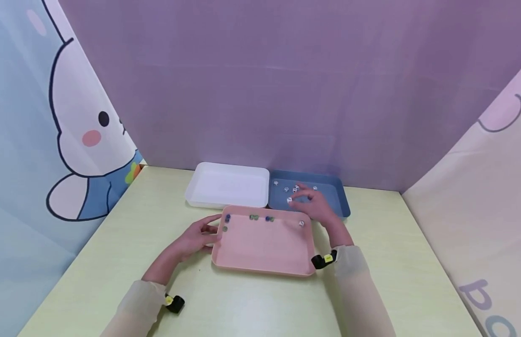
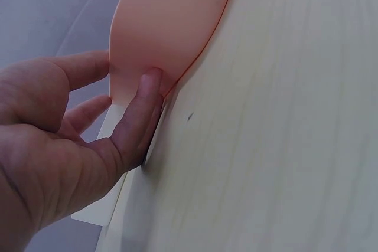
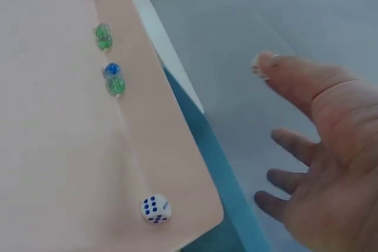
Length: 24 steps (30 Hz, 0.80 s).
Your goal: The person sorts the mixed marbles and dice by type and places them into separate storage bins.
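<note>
My left hand (image 1: 198,238) holds the left side of a pink tray (image 1: 264,248), its fingertips against the outer wall in the left wrist view. Along the tray's far wall and left corner sit several blue and green glass marbles (image 1: 253,217). A white die (image 3: 156,209) with blue pips lies in the far right corner. Above the near part of a blue tray (image 1: 340,199), my right hand (image 1: 314,206) pinches another white die (image 1: 289,200) between thumb and forefinger; in the right wrist view the fingertip mostly hides it. Several more dice (image 1: 286,189) lie in the blue tray.
A white tray (image 1: 231,185) stands left of the blue tray, both near the purple back curtain (image 1: 285,93). The pink tray lies in front of them on the pale wooden table (image 1: 252,306). Printed curtains (image 1: 83,140) flank the sides.
</note>
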Each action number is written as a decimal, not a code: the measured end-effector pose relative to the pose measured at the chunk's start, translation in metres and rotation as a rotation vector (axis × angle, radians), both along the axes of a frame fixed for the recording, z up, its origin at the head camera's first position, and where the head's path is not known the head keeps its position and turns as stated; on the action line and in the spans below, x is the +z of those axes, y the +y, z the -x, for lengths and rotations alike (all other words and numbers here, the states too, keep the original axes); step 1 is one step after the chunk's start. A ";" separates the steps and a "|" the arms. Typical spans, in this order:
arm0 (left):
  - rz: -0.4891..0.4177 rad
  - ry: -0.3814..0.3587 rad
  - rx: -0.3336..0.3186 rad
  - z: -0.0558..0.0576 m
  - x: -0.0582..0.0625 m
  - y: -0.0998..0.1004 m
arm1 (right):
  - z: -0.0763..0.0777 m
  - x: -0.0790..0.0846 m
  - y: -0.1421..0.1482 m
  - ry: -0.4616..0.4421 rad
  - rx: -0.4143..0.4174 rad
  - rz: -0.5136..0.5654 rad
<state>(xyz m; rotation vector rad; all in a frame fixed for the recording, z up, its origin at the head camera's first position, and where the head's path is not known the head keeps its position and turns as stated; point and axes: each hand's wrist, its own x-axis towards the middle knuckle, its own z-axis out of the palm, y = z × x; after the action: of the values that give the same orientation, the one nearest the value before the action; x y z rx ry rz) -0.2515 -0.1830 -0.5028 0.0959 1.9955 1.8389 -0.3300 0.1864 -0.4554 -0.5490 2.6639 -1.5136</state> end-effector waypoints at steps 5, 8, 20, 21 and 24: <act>-0.003 -0.001 0.008 -0.001 0.000 -0.001 | 0.010 -0.003 0.006 0.029 -0.070 0.089; -0.010 -0.002 0.007 -0.002 0.000 -0.001 | 0.018 -0.004 0.013 0.025 -0.112 0.104; -0.022 0.003 0.010 -0.002 0.000 -0.004 | 0.048 -0.011 0.034 -0.031 -0.277 0.140; -0.023 0.001 0.010 -0.002 0.000 -0.004 | 0.049 -0.012 0.036 -0.033 -0.283 0.143; -0.022 0.003 0.012 -0.002 0.000 -0.004 | 0.055 -0.014 0.041 -0.024 -0.297 0.140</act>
<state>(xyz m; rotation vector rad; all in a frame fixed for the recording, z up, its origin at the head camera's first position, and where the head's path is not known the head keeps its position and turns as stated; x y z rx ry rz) -0.2498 -0.1871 -0.5027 0.0929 1.9821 1.8699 -0.3846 0.2275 -0.4698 -0.1400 2.7311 -1.7762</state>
